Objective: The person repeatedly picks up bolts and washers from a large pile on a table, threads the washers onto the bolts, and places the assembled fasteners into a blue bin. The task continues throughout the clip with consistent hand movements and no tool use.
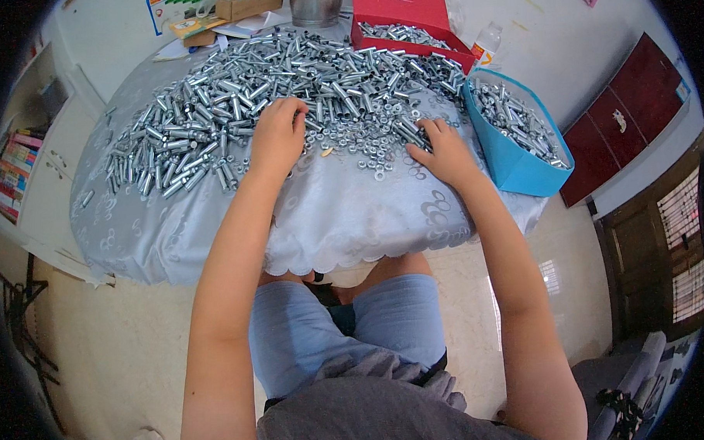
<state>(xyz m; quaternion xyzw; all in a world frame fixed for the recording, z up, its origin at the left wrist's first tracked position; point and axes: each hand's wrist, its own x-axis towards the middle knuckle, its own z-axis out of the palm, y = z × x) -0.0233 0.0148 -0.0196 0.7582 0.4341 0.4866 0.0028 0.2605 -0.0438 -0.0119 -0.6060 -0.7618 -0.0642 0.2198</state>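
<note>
A large heap of shiny metal sleeves (232, 108), shaped like expansion anchors, covers the far part of the table. In front of its middle lie many loose hex nuts (373, 145). My left hand (278, 137) is at the heap's near edge, fingers curled in toward the thumb; whatever is between them is hidden. To the right, my right hand (449, 156) has its thumb and fingers closed around the near ends of several metal sleeves (409, 134) lying side by side beside the nuts. A small yellowish piece (326, 152) rests between the hands.
A blue fabric bin (521, 169) full of metal parts stands at the table's right edge. Behind are an open red box (403, 9) with more parts, a plastic bottle (487, 43), a metal pot (315, 5) and cardboard (248, 6). A silvery cloth (344, 220) covers the table.
</note>
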